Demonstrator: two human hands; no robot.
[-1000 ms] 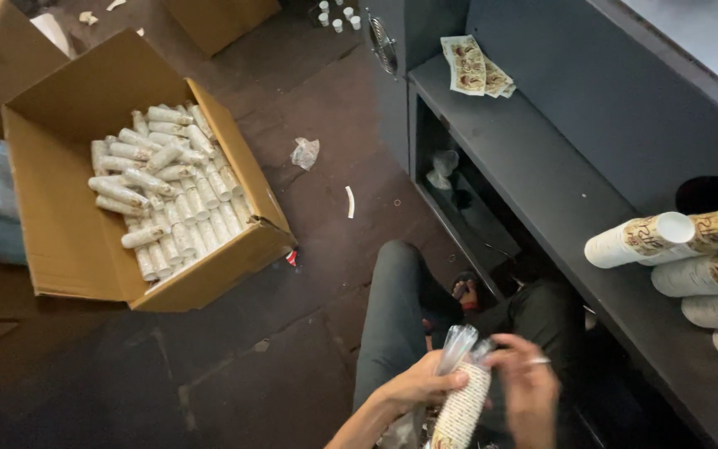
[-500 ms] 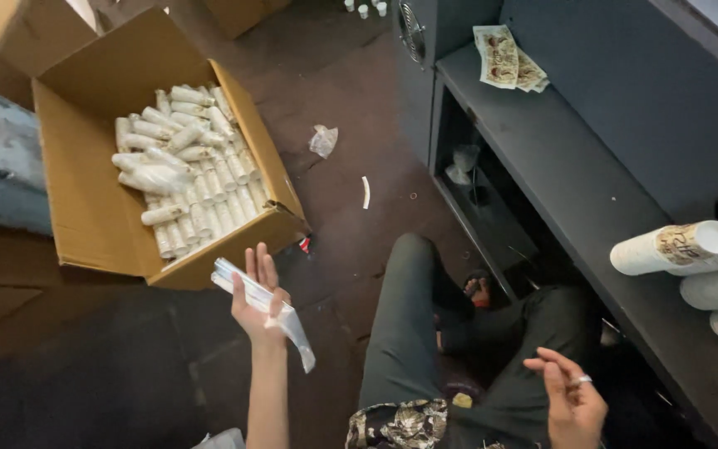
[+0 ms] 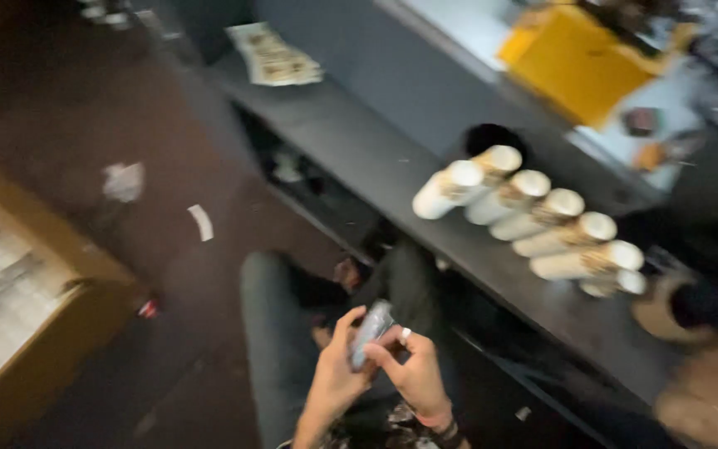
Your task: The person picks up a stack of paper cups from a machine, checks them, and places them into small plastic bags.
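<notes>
I sit on the floor with my legs stretched under a dark shelf. My left hand (image 3: 334, 378) and my right hand (image 3: 413, 370) meet over my lap, and both pinch a small crumpled piece of clear plastic wrap (image 3: 371, 331). A ring shows on a finger of my right hand. Several stacks of white paper cups (image 3: 533, 223) lie on their sides in a row on the dark shelf (image 3: 359, 158), to the right of my hands. The picture is blurred by motion.
An open cardboard box (image 3: 60, 333) with several wrapped cup stacks stands at the left edge. Scraps of paper (image 3: 122, 180) lie on the dark floor. A flat packet (image 3: 276, 58) rests on the shelf's far end. A yellow box (image 3: 579, 58) sits on the counter above.
My left hand has come back from beside the cardboard box to my lap, where it joins the right hand on the plastic wrap. The view has swung right, toward the shelf and cups.
</notes>
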